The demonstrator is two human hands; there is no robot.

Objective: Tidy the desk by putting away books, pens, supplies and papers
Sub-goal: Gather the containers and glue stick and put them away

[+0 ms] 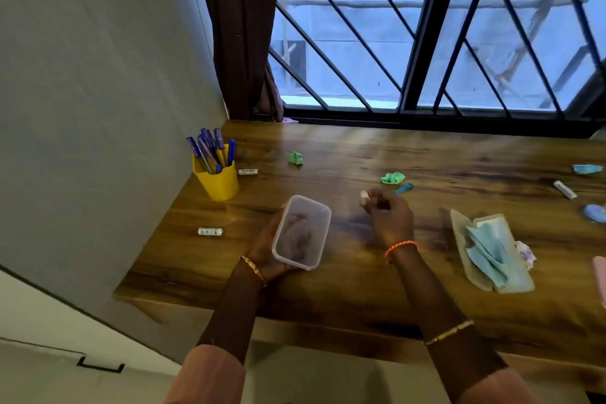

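Note:
My left hand (267, 248) holds a clear plastic box (302, 232) from underneath, tilted above the wooden desk (360, 154). To its right, my right hand (388, 216) pinches a small white eraser (364, 197) in curled fingers. A yellow cup (218, 182) full of blue pens stands at the desk's left. White erasers lie beside the cup (247, 171), at the left front (210, 231) and at the far right (564, 189). Crumpled green papers (296, 158) (393, 178) lie mid-desk, with a small blue piece (404, 188) just beyond my right hand.
A beige pouch with a blue cloth (488, 252) lies at the right. A crumpled blue paper (587, 168), a round blue object (595, 213) and a pink edge (600, 279) sit at the far right. A wall borders the left, a barred window the back.

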